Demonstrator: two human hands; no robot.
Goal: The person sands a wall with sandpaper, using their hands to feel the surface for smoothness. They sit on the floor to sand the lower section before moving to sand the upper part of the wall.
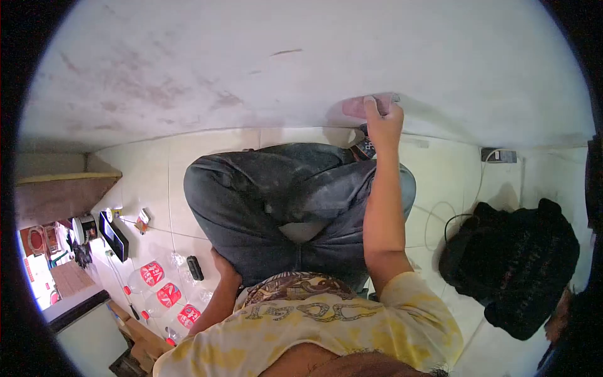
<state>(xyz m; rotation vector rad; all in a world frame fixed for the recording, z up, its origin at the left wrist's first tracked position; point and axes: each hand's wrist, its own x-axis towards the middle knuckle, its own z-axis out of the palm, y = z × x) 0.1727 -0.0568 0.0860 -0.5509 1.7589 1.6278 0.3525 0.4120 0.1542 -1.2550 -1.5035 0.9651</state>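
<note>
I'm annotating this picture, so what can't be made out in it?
Head view, left hand: fingertips hidden by the thigh.
Head view, pink pad in the right hand: wall-facing side hidden by the pad itself.
Head view, bottle labels: fine print too small to read.

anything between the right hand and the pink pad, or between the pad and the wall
Nothing visible stands in the way: the right hand grips the pink pad directly, and the pad appears to rest against the wall.
</note>
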